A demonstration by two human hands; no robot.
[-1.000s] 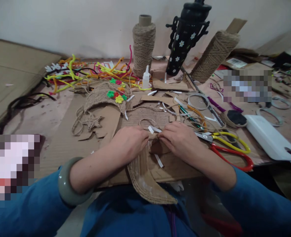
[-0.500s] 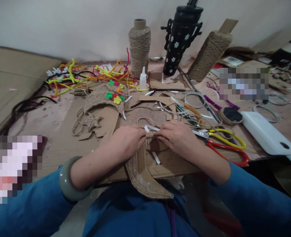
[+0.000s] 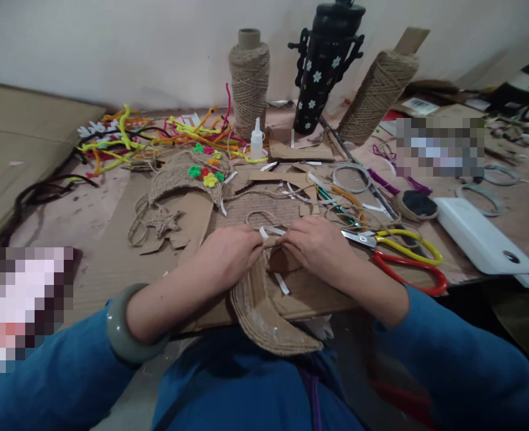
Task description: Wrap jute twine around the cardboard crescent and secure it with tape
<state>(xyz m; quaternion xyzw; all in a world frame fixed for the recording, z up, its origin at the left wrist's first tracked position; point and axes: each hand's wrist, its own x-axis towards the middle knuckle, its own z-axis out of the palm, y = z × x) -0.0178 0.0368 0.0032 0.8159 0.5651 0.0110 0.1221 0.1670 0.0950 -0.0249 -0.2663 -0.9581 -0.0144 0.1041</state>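
Both hands work at the upper end of a curved cardboard piece edged with jute twine, whose lower tip hangs past the table's front edge. My left hand is closed on its upper left end, fingertips pressed in. Opposite it, my right hand pinches the twine-edged upper end from the right. Between the fingertips, a white strip sticks up; whether it is held or only lies behind is hard to tell. Scissors with one yellow and one red handle rest right of my right hand.
Behind lie a twine-covered crescent with small coloured flowers and a twine star. A glue bottle, a twine spool, a leaning spool and a black tumbler stand farther back. A white power bank lies right.
The lower tip of the curved cardboard piece has swung slightly to the right and up. Both hands keep their grip, and the whole view has shifted a little.
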